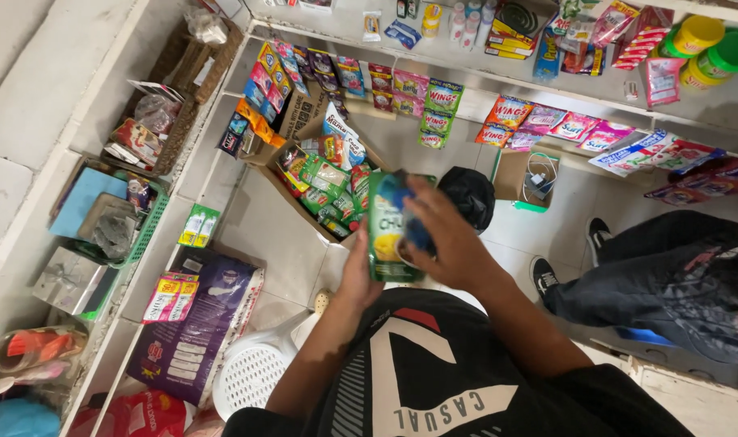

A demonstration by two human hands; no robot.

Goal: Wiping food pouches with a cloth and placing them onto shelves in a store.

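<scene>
Both hands, left hand (359, 275) and right hand (446, 239), clasp 1 green pouch (387, 231); it may slip toward the open box (324, 182) at 10 o'clock.

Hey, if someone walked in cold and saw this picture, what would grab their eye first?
Probably the green pouch at centre, gripped between the left hand and right hand. Next, the open cardboard box of colourful packets behind it, and the rows of sachets hanging along the shelf above.

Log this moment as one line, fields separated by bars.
left hand: holds green pouch | right hand: on pouch front | cardboard box of packets beyond | second person seated right
</scene>
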